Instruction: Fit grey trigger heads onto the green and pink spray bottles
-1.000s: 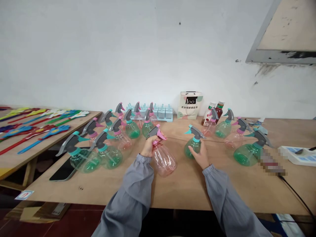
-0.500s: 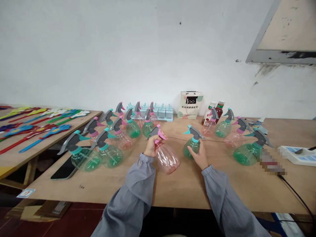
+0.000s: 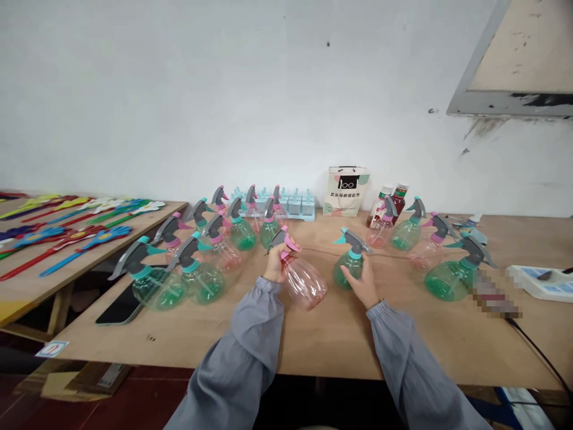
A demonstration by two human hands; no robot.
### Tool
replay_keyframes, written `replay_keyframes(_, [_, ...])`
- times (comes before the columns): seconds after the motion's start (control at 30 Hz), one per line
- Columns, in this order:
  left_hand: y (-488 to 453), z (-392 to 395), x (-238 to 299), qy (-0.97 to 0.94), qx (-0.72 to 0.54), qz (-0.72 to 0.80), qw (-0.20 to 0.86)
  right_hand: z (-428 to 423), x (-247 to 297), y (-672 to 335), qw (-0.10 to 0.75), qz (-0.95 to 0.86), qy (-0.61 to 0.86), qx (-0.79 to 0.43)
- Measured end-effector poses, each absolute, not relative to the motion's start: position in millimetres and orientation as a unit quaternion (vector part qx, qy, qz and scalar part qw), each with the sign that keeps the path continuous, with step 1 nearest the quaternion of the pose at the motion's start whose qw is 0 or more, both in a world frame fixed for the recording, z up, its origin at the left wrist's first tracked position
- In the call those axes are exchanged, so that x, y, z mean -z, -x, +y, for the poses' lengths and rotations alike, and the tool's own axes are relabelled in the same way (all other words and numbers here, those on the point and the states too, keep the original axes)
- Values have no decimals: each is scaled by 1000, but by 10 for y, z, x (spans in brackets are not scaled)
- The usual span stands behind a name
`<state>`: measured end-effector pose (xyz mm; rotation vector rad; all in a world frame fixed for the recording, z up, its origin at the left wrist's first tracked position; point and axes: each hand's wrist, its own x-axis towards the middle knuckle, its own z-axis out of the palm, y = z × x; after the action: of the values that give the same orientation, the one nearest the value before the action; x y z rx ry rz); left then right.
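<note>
My left hand [image 3: 274, 267] is closed round the neck of a pink spray bottle [image 3: 304, 280], which is tilted with its base toward the right and its grey and pink trigger head up. My right hand [image 3: 362, 280] rests against the side of a green spray bottle [image 3: 347, 266] with a grey and teal head, standing upright on the plywood table [image 3: 340, 334]. Its fingers curl round the bottle's near side. Both arms wear grey sleeves.
Several green and pink spray bottles [image 3: 201, 275] stand in rows to the left, and others [image 3: 450, 276] to the right. A black phone [image 3: 120, 304] lies at the table's left edge. A paper bag [image 3: 345, 191], drink bottles [image 3: 394, 200], a power strip [image 3: 541, 280] and a side table with coloured clappers [image 3: 67, 230] surround them.
The pink bottle in my left hand has tipped further, its base swinging up and right. My right hand has stayed on the green bottle.
</note>
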<state>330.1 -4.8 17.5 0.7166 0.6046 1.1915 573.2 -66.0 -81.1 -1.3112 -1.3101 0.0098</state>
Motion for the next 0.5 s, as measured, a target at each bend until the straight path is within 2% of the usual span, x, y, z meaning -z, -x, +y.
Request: replay_keyframes(0.5, [-3213, -171, -256, -399, -520, 341, 674, -653, 811, -5732, 603, -570, 559, -5])
